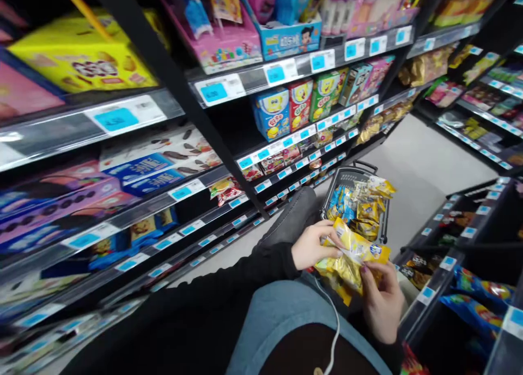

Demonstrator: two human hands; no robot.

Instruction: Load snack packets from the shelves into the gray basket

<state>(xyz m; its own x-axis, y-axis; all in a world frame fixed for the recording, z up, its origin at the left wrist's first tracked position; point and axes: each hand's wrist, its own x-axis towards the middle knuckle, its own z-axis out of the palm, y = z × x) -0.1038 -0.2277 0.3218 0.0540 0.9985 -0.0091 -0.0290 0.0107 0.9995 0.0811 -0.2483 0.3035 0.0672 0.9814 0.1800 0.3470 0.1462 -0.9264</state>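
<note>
My left hand [312, 247] and my right hand [382, 301] are both closed on a bundle of yellow snack packets [351, 260], low in the middle of the view. The left hand pinches the top packet from the left, and the right hand cups the bundle from below on the right. Just beyond the hands stands a dark shopping basket [347, 174] heaped with more yellow and blue snack packets [359, 203]. A black sleeve covers my left arm.
Black store shelves [229, 94] with blue price tags run along the left, holding biscuit and toy boxes. More shelves [469, 140] with snack bags line the right. A pale floor aisle [420, 162] runs between them. A white cable [333, 323] hangs over my lap.
</note>
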